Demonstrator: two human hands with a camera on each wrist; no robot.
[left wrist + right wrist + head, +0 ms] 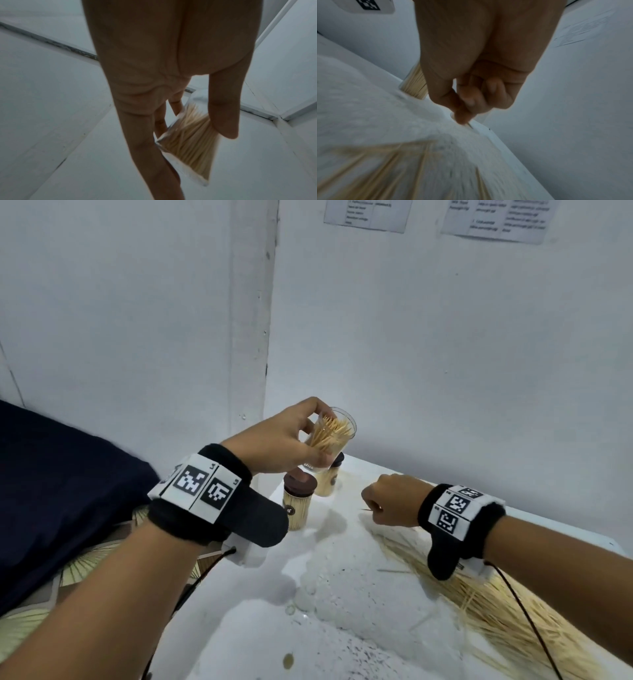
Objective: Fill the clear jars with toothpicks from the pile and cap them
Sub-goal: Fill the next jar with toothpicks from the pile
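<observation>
My left hand [291, 440] grips a clear jar [332, 436] packed with toothpicks and holds it tilted above the table, with no cap on it. In the left wrist view the jar [188, 142] sits between thumb and fingers. My right hand [390, 501] hovers over the table and pinches a single toothpick [365, 510] between thumb and forefinger; the right wrist view shows the toothpick tip [470, 125] poking out. The loose toothpick pile [496, 604] lies under my right wrist. Two filled jars with brown caps [298, 501] [330, 477] stand below the held jar.
The white table [308, 628] has a rough, flaky surface and a small stain near its front. White walls close in behind and to the right, with papers [366, 213] pinned high up. A dark cloth [61, 491] lies at the left.
</observation>
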